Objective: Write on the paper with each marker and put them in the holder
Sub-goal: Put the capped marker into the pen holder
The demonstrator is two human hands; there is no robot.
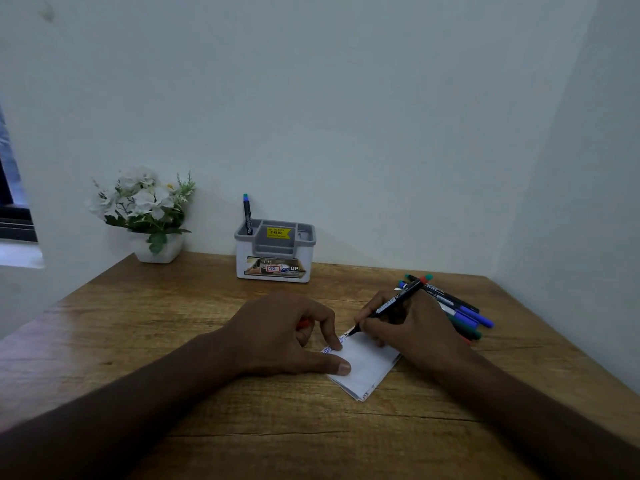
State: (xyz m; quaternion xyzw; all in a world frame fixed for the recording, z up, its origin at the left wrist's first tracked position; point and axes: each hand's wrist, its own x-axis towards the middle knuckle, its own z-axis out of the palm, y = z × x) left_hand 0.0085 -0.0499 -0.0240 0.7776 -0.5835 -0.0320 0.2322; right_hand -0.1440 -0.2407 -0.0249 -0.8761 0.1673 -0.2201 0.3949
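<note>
A small folded white paper (367, 365) lies on the wooden desk, with blue scribbles along its far edge. My right hand (408, 327) grips a black marker with a red end (394, 302), its tip touching the paper's top edge. My left hand (291, 334) presses the paper's left side with thumb and forefinger and holds a red cap (304, 323) in its curled fingers. A pile of several markers (460, 310) with blue and green caps lies just right of my right hand. The white and grey holder (275, 251) stands at the back, with one green-tipped marker (247, 214) upright in its left slot.
A white pot of white flowers (145, 213) stands at the back left against the wall. Walls close off the desk (173, 323) at the back and right. A dark window edge (14, 209) shows at the far left.
</note>
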